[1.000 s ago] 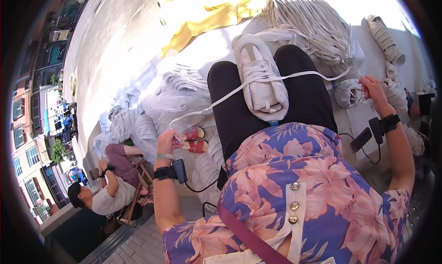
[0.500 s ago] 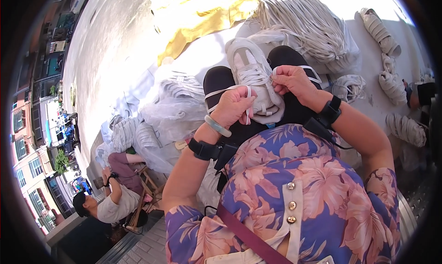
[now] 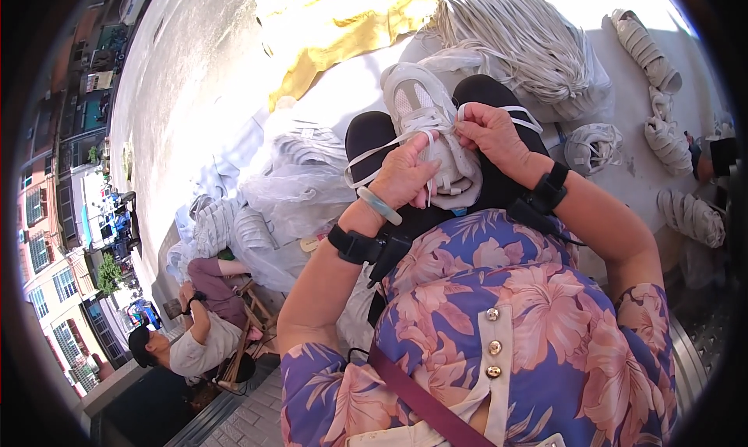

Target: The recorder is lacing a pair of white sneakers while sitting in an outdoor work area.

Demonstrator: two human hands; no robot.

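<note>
Currently, one white-and-grey shoe (image 3: 453, 168) is rested on the lap, set between two black-trousered legs (image 3: 368, 132), toe pointed away from the body. Two hands are counted, both at the shoe. One white lace (image 3: 372, 149) is gripped by the left hand (image 3: 405, 173), thumb and fingers closed on it; lace is pinched by the right hand (image 3: 494, 135) too, fingertips brought against the shoe's side. One slack loop is draped over each leg. One pale bangle (image 3: 379, 205) is worn on the left wrist, and two black wristbands (image 3: 354, 245) are counted, one per arm. One floral shirt (image 3: 530, 307) is crossed by one dark red strap (image 3: 425, 406); three gold buttons (image 3: 495, 347) are clearly seen. One big bundle of white strips (image 3: 518, 46) is placed beyond the knees, near one yellow sheet (image 3: 327, 46). One further shoe (image 3: 594, 149) is left right of the lap. One co-worker (image 3: 204, 342) is seated at far left; pale plastic bags (image 3: 288, 178) nearby cannot be counted
</note>
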